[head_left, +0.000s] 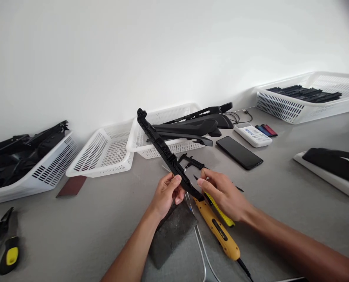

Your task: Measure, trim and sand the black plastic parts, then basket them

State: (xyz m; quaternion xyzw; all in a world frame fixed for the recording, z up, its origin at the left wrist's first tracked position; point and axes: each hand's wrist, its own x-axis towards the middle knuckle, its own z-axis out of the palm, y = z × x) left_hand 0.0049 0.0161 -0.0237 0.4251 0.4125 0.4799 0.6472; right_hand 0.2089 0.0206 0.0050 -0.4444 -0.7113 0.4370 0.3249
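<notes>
My left hand (167,194) pinches the lower part of a long black plastic trim piece (159,145), which slants up and left with its ribbed side showing. Close to its lower end, my right hand (221,192) is closed on a slim yellow-and-black tool (225,217) that looks like a utility knife. Its dark pointed tip (195,177) sticks out past the thumb, apart from the trim as far as I can tell. Below the trim lies a yellow corded power tool (217,229). A black caliper (192,159) lies behind my right hand, partly covered by it.
White baskets stand along the wall: one with black parts (53,150), one shallow basket (99,166), one with long trims (188,127), and another (294,113) at right. A phone (239,152), white box (252,135), dark sheet (172,235) and yellow-black handle (11,254) lie around.
</notes>
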